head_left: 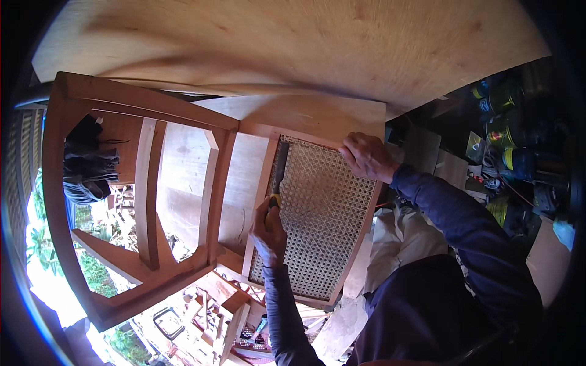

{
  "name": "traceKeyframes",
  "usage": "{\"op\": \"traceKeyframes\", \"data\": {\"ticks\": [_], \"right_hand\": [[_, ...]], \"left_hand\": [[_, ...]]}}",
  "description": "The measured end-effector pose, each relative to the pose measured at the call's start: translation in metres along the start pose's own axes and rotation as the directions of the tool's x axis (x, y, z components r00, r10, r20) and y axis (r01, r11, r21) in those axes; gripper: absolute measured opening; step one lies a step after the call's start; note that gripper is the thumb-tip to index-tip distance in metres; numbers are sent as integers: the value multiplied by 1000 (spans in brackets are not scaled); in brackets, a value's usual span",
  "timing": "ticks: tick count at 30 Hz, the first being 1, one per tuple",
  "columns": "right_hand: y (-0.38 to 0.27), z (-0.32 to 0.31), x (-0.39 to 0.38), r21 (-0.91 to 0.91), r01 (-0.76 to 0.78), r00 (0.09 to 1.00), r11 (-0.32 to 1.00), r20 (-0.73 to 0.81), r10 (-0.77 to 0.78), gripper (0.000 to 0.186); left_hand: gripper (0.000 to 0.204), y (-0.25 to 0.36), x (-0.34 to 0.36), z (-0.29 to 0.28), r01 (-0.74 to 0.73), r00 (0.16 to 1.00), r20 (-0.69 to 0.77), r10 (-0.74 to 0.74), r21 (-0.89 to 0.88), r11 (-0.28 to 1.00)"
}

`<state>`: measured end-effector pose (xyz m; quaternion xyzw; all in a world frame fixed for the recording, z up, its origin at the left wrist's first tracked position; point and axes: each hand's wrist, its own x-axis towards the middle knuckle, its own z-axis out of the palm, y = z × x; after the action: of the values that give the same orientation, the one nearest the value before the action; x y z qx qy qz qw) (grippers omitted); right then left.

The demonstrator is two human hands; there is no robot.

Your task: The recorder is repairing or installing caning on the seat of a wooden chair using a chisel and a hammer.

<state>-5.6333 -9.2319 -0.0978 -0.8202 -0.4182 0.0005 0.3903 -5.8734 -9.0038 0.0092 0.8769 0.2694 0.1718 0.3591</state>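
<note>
Woven-cane panel in a thin reddish-brown wooden frame (329, 226) lies slanted at the centre of the frame, over a pale, smooth wooden board (360, 113). The left hand (269, 235), low on the panel's left side, is wrapped around the yellow-and-dark handle of a long, narrow, dark flat-bladed tool (281, 166), whose blade points toward the upper edge of the picture. The right hand (370, 158) bears on the panel's upper right corner, fingers bent over the rim; how hard it presses cannot be told.

Should the blade slip inward off the narrow rim, it could snag or cut the thin strands; too light a hold at the corner might let the panel skid.

The cane is an open, regular mesh of small holes, pale tan and probably springy, against the straight, hard rim. A larger reddish-brown open wooden framework with crossbars (60, 201) stands at the left, dark crumpled cloth (91, 161) showing through it; a broad, faintly grained plywood sheet (293, 43) spans the top.
</note>
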Motion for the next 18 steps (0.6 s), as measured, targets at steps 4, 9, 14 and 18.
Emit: {"op": "traceKeyframes", "data": {"ticks": [4,9,14,18], "right_hand": [[-6,3,2,10,1,1000,1000,-3,-1,21],[-2,-5,13,-10,28,1000,1000,-10,-28,20],[2,-2,10,-10,25,999,1000,-26,-25,18],[-2,-2,10,9,29,999,1000,-19,-29,17]], "left_hand": [[25,-5,0,3,103,994,-18,-104,-34,994],[25,6,14,4,52,998,-20,-52,-11,999],[25,-4,17,9,-5,1000,-12,4,-59,998],[26,-3,8,5,15,1000,-12,-15,-19,1000]]}}
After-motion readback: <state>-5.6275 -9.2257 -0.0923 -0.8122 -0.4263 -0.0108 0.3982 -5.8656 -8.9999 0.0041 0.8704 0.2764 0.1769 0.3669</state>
